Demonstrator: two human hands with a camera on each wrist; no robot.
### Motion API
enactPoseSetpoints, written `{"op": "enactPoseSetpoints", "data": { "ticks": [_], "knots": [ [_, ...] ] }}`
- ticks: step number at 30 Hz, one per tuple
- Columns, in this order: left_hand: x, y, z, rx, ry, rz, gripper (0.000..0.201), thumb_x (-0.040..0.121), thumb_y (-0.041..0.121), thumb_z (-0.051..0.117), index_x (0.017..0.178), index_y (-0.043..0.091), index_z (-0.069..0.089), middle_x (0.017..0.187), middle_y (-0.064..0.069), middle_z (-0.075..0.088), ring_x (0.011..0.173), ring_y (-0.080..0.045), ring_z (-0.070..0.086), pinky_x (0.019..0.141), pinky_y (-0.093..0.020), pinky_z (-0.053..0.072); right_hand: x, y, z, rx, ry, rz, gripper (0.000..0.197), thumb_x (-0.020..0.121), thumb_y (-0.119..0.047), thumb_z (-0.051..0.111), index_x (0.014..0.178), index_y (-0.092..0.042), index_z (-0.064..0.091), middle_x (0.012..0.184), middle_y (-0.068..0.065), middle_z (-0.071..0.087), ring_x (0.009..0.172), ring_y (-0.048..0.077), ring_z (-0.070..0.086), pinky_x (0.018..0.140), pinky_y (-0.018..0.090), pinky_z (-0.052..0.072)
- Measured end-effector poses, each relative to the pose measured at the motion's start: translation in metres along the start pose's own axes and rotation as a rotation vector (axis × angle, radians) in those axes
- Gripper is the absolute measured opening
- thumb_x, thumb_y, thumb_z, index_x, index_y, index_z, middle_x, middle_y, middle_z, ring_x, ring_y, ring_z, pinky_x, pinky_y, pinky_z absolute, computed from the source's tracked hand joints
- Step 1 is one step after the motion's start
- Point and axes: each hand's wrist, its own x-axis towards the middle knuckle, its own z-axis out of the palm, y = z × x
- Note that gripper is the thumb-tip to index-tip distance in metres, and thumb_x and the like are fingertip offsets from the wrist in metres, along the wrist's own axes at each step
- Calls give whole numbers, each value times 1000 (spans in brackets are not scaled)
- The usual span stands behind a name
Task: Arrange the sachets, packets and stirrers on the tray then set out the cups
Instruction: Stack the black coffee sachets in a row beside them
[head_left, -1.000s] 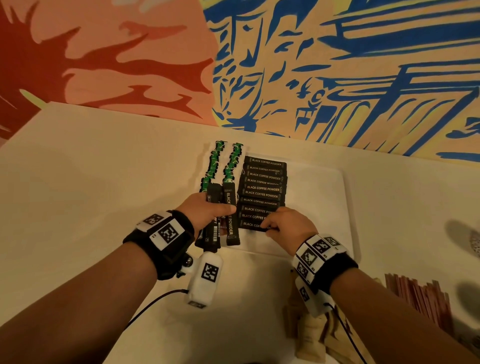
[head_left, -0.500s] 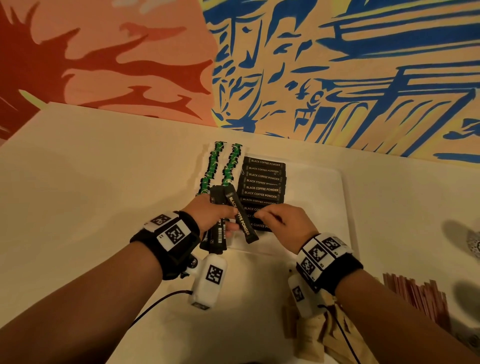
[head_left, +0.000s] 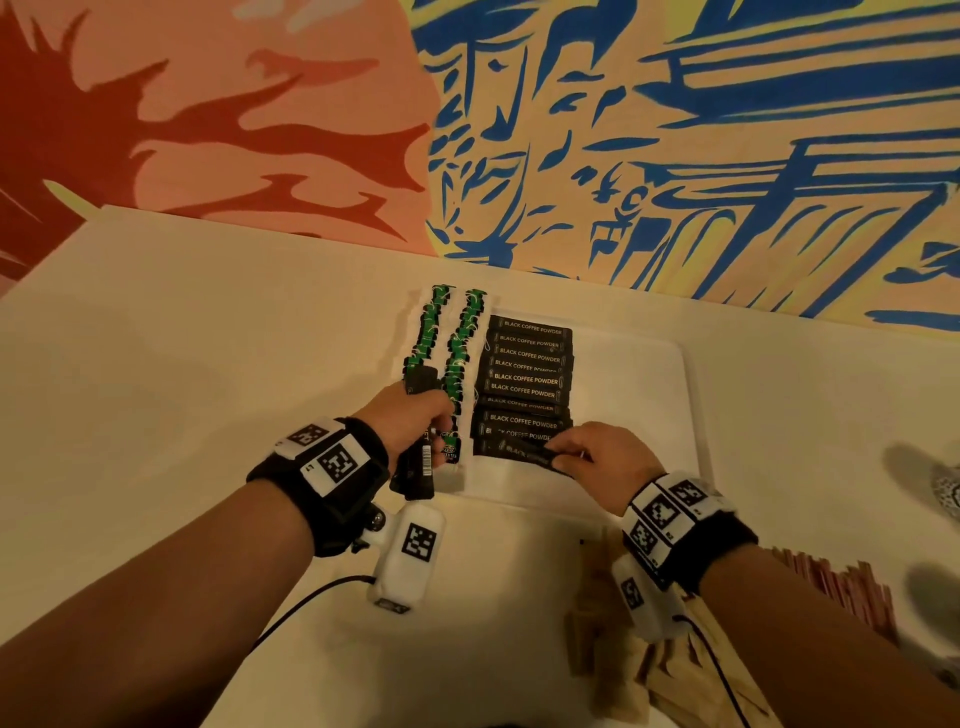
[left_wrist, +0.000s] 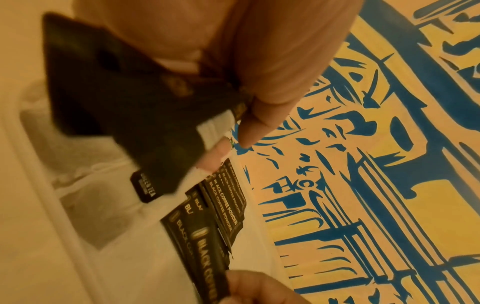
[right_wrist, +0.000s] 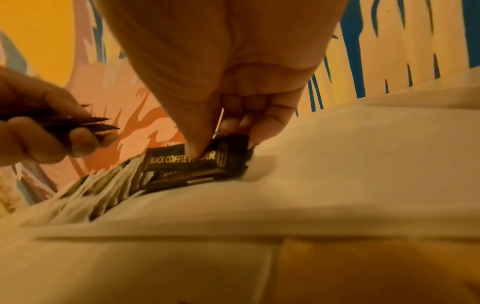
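Observation:
A white tray (head_left: 644, 395) lies on the table with two rows of green tea packets (head_left: 462, 338) at its left. Beside them runs a column of black coffee sachets (head_left: 527, 376). My left hand (head_left: 415, 415) grips a bundle of black sachets (head_left: 418, 467) over the tray's near left corner; the bundle (left_wrist: 124, 98) fills the left wrist view. My right hand (head_left: 592, 457) pinches one black coffee sachet (head_left: 524, 453) at the near end of the column, thumb and fingers on the sachet (right_wrist: 197, 160) in the right wrist view. It rests on the sachets beneath.
Brown and red stirrers (head_left: 841, 587) lie on the table at the right. Tan paper packets (head_left: 613, 649) are heaped near the front edge under my right wrist. A patterned object (head_left: 948, 488) sits at the far right. A painted wall stands behind the table.
My right hand took a sachet from the left hand's bundle, turned it crosswise and brought it down onto the near end of the column. The left hand stayed in place.

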Motion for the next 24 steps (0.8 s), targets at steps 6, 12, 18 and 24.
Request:
{"op": "enactPoseSetpoints", "data": {
  "ticks": [6,12,18,24],
  "knots": [
    [-2,3,1,-11,13,-29,11,84,0,49,74,4,47,58,-9,43,48,-19,44,49,-29,46,2,-8,10,-79,-41,-41,25,90,-31,61,113,-30,67,116,-6,60,107,13,56,97,29,44],
    [0,2,1,-37,-44,9,12,89,-4,49,87,7,53,77,-12,54,60,-19,56,73,-42,57,9,-12,10,-149,30,-60,21,88,-33,62,108,-31,65,107,-6,59,98,11,56,84,26,47],
    [2,-4,-1,-31,-54,18,20,91,7,60,110,6,59,95,-12,62,73,-18,62,78,-41,56,12,-10,13,-162,81,-66,15,87,-34,62,102,-31,63,108,-7,59,96,10,56,81,26,48],
    [2,-9,1,10,-69,26,2,93,11,59,93,9,60,80,-10,64,71,-20,64,70,-37,55,10,-6,16,-151,124,-116,15,87,-35,62,102,-32,64,108,-8,56,100,10,53,84,27,49]
  ]
}}
